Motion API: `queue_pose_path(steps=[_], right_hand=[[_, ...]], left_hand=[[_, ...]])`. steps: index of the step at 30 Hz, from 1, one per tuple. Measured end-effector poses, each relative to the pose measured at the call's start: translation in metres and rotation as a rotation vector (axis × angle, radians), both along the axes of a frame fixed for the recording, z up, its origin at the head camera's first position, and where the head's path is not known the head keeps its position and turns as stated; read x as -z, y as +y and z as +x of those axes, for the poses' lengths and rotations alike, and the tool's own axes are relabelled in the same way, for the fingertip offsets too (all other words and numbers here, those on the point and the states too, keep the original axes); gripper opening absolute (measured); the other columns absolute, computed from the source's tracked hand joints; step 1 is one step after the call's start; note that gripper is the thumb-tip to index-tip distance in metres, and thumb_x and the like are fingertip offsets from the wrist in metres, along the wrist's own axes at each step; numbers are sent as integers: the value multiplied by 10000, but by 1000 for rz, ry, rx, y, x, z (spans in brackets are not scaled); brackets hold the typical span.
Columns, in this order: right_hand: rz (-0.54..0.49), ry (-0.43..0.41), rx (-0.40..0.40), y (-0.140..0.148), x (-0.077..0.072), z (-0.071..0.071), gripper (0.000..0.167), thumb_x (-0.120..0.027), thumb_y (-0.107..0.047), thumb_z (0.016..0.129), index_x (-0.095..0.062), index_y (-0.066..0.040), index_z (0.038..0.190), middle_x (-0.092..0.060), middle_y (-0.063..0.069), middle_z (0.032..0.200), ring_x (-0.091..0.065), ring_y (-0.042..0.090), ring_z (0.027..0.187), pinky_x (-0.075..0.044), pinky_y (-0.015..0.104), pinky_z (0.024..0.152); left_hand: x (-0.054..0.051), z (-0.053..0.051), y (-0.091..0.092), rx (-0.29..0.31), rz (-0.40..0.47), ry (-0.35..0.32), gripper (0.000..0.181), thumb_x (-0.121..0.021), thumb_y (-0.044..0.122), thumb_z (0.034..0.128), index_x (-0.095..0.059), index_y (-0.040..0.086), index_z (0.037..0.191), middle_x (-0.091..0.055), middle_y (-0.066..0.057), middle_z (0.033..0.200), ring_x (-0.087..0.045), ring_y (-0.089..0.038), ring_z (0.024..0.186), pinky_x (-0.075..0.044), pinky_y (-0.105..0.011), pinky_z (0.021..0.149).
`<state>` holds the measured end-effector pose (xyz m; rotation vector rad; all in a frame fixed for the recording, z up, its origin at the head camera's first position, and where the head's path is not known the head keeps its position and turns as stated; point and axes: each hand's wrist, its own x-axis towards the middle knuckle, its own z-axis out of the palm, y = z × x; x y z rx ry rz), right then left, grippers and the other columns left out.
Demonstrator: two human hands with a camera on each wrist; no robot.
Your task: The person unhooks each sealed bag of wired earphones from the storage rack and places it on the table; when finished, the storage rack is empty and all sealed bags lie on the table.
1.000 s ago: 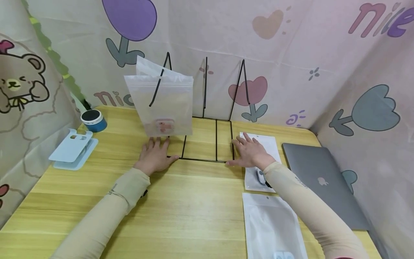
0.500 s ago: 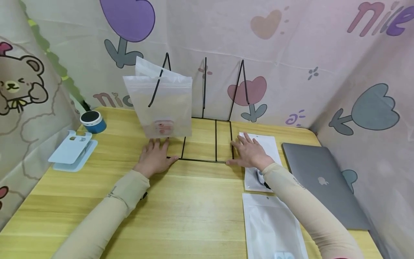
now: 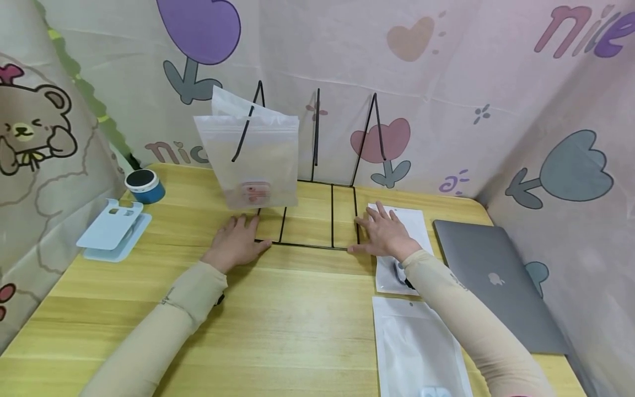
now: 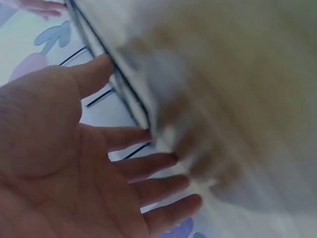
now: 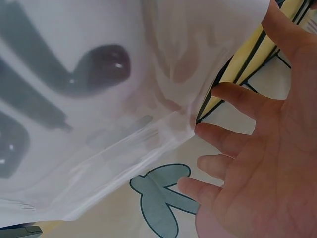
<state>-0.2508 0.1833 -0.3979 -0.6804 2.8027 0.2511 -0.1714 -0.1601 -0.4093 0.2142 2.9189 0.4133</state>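
A black wire rack (image 3: 307, 245) with upright hooks stands at the back of the table in the head view. From its left hook hangs a translucent zip bag (image 3: 273, 157) with a small pinkish item inside. My left hand (image 3: 235, 242) rests on the table with fingers spread, its thumb touching the rack's front left corner. At the right side of the base, my right hand (image 3: 384, 234) lies spread, partly over a white zip bag (image 3: 409, 220). Both wrist views show straight fingers holding nothing, near the rack's wires.
Another white zip bag (image 3: 416, 342) lies nearer the front. A grey laptop (image 3: 491, 275) is closed at the right. On the left are a light blue stand (image 3: 111, 229) and a blue round jar (image 3: 145, 187). A printed curtain (image 3: 322, 44) hangs behind.
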Motion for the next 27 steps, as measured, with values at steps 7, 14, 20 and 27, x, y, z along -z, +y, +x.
queue_pose_path(steps=[7, 14, 20, 27], right_hand=[[4, 1, 8, 1, 0, 0, 950, -530, -811, 798, -389, -231, 1537, -173, 171, 1613, 9, 381, 1479, -82, 574, 1150], [4, 6, 8, 0, -1, 0, 951, -527, -815, 796, -381, -241, 1541, -179, 167, 1613, 15, 383, 1478, -84, 580, 1148], [19, 21, 0, 0, -3, -1, 942, -545, -804, 796, -397, -236, 1533, -214, 169, 1601, 12, 383, 1478, -83, 586, 1145], [16, 2, 14, -1, -2, -1, 952, -549, -805, 792, -387, -236, 1538, -197, 178, 1605, 37, 381, 1477, -60, 583, 1147]], left_hand=[[-24, 13, -3, -11, 3, -72, 440, -593, 415, 973, -670, -17, 945, -636, -171, 878, -617, -308, 771, -510, -441, 601], [-47, 22, -39, -210, 48, -71, 458, -567, 486, 952, -641, 44, 858, -586, -122, 779, -560, -306, 704, -435, -536, 628], [-62, 15, -57, -328, 230, 295, 876, -740, 519, 846, -449, -118, 1372, -553, -343, 1213, -557, -485, 1005, -476, -601, 725], [-68, -4, -53, -387, 593, 589, 754, -839, 313, 812, -492, 82, 1440, -615, -168, 1285, -572, -327, 1169, -424, -515, 948]])
